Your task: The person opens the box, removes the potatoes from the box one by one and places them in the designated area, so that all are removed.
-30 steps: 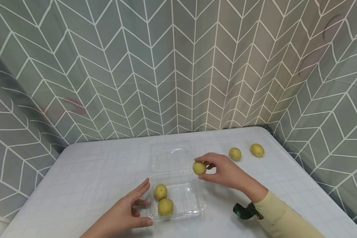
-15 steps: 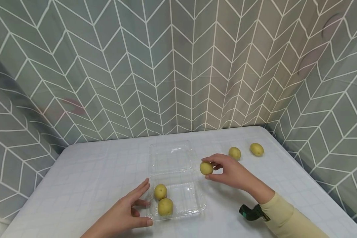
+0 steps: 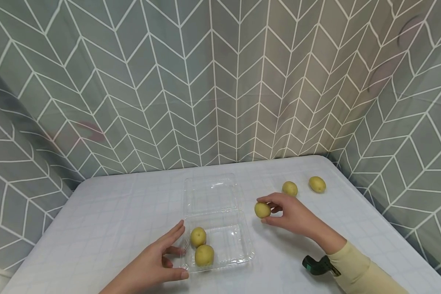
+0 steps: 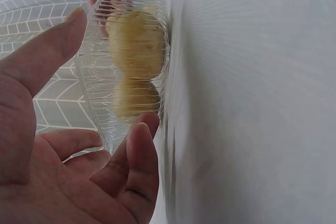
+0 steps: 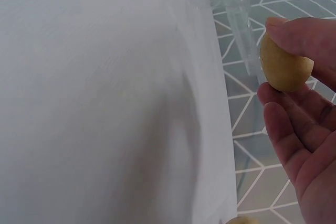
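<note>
My right hand (image 3: 292,216) pinches a small yellow potato (image 3: 262,210) between thumb and fingertips, above the table to the right of a clear plastic clamshell box (image 3: 231,245). The right wrist view shows the same potato (image 5: 283,66), smooth and egg-shaped, held up off the cloth. Inside the box, against its left side, sit two potatoes, a farther potato (image 3: 198,237) and a nearer potato (image 3: 204,256). Along the box's left wall lies my left hand (image 3: 156,261), thumb at the near corner and fingers spread. In the left wrist view its fingertips (image 4: 142,140) are at the ribbed wall.
The box's lid (image 3: 211,194) lies folded back, flat on the white tablecloth (image 3: 125,212). Beyond my right hand lie two loose potatoes, one nearer (image 3: 290,188) and one farther right (image 3: 317,184). A patterned grey curtain (image 3: 220,81) rises behind the table.
My right hand has moved to the right with its potato, from over the box's right edge to beside the box. The left hand and the box have stayed put.
</note>
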A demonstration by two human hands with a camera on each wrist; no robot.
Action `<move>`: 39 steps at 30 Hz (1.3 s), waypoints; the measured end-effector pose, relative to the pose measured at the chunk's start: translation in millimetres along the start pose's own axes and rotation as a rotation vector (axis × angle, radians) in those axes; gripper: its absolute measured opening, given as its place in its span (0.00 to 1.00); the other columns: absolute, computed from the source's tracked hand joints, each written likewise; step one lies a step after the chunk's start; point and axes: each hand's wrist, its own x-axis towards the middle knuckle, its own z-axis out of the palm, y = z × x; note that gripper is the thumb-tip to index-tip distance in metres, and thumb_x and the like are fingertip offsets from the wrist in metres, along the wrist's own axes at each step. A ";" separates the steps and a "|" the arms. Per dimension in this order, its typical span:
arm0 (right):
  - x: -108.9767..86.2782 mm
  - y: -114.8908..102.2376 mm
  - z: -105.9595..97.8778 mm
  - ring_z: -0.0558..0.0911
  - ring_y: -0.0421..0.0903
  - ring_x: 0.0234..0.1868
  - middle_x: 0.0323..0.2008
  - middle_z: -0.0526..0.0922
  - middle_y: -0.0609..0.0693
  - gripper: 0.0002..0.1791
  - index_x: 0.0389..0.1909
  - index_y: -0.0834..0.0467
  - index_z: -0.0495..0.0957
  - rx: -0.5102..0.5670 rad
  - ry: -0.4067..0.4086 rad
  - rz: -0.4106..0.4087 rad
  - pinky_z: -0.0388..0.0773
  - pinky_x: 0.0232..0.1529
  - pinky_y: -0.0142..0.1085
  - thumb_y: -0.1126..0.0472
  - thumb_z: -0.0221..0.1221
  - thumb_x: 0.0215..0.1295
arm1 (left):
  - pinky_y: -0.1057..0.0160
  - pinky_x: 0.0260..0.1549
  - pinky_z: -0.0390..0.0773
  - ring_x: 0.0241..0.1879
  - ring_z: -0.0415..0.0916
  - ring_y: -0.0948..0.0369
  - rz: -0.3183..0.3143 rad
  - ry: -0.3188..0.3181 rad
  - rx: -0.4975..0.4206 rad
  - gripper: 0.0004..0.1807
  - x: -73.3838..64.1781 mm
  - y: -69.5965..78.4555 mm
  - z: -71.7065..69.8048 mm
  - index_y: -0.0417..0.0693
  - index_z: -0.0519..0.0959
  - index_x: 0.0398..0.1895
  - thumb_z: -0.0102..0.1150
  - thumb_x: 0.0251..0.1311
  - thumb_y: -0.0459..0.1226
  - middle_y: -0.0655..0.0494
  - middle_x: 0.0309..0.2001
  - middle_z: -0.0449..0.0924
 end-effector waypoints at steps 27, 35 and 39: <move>-31.0 32.2 -4.9 0.83 0.43 0.46 0.51 0.82 0.49 0.28 0.57 0.60 0.79 -0.041 0.012 0.069 0.80 0.45 0.38 0.63 0.73 0.53 | 0.66 0.37 0.78 0.51 0.77 0.63 -0.021 0.002 0.012 0.57 0.0 -0.1 0.3 0.47 0.53 0.78 0.76 0.50 0.49 0.56 0.79 0.44; -36.2 36.9 -5.7 0.82 0.43 0.45 0.50 0.82 0.47 0.28 0.57 0.60 0.79 -0.025 0.025 0.096 0.80 0.45 0.38 0.61 0.73 0.54 | 0.66 0.37 0.78 0.51 0.77 0.63 -0.025 0.003 0.021 0.57 -0.3 0.2 0.3 0.47 0.53 0.78 0.76 0.49 0.50 0.56 0.79 0.44; -37.5 38.8 -4.9 0.82 0.44 0.46 0.50 0.82 0.47 0.28 0.57 0.59 0.79 -0.007 0.022 0.117 0.80 0.46 0.38 0.60 0.73 0.54 | 0.65 0.37 0.78 0.52 0.76 0.64 -0.026 0.001 0.014 0.57 -0.4 0.6 -0.5 0.47 0.53 0.78 0.76 0.49 0.49 0.56 0.79 0.44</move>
